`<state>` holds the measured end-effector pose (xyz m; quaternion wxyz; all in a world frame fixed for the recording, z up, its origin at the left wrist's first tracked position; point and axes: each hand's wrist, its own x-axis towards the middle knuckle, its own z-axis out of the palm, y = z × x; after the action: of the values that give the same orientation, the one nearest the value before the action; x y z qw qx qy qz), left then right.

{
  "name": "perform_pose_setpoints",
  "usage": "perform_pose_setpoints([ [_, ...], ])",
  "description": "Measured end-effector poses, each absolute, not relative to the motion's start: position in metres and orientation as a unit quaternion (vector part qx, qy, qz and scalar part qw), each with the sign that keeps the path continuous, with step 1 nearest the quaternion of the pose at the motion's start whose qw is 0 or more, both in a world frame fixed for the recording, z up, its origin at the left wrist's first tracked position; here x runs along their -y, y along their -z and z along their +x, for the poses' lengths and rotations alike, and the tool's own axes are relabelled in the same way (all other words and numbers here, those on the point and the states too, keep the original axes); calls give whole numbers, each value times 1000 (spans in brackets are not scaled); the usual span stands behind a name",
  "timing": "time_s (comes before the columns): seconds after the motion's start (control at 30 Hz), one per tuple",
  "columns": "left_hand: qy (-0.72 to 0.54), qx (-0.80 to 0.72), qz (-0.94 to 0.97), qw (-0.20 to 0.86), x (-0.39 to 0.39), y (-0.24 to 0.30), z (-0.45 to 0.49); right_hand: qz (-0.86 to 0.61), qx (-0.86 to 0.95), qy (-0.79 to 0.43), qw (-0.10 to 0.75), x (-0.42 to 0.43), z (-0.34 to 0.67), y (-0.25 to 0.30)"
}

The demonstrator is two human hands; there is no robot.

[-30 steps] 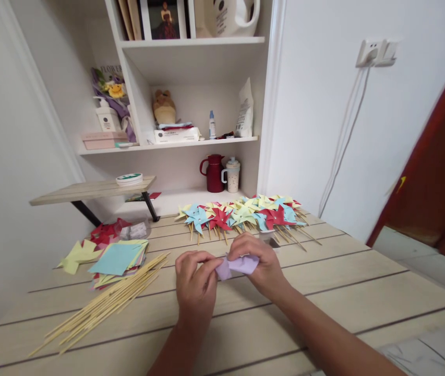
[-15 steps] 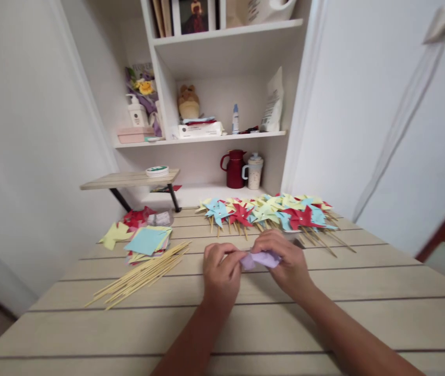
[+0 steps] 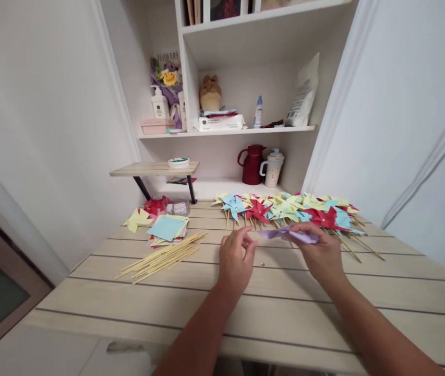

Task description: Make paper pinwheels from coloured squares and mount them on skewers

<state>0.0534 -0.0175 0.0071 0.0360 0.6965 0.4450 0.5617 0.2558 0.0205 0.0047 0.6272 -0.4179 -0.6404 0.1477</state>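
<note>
My right hand (image 3: 321,251) pinches a folded piece of light purple paper (image 3: 302,236) above the table, and the paper's thin end reaches left. Beside that end is my left hand (image 3: 236,259), with thumb and forefinger apart and nothing visible between them. On the table below the paper lies a tiny shiny round piece (image 3: 262,264), too small to name. Behind my hands are several finished paper pinwheels (image 3: 259,210) in red, blue and yellow on thin sticks, partly hidden by my right hand and the paper.
Left on the table lie bare wooden sticks (image 3: 163,258), stacked square papers (image 3: 166,227), a yellow pinwheel shape (image 3: 136,220) and a clear container (image 3: 177,208). A small raised stand (image 3: 144,168) is behind them. A red jug (image 3: 252,166) and a cup (image 3: 273,169) stand at the back.
My left hand has come off the purple paper and its fingers have parted. The right hand still grips the paper. A tiny shiny piece now shows on the table. The view has shifted.
</note>
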Motion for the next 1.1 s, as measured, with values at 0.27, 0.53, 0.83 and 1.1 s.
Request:
perform_pose_setpoints([
  [0.27,-331,-482,797,-153,28,-28,-11,-443,573,-232,650,-23,256,-4],
  [0.53,-115,-690,693,-174,32,-30,-108,-423,577,-245,654,-19,249,-8],
  [0.83,-114,-700,683,-173,35,-7,-119,-433,585,-253,638,-14,249,-11],
  [1.1,-105,-662,726,-150,38,-8,-108,-429,593,-250,634,-11,247,-13],
])
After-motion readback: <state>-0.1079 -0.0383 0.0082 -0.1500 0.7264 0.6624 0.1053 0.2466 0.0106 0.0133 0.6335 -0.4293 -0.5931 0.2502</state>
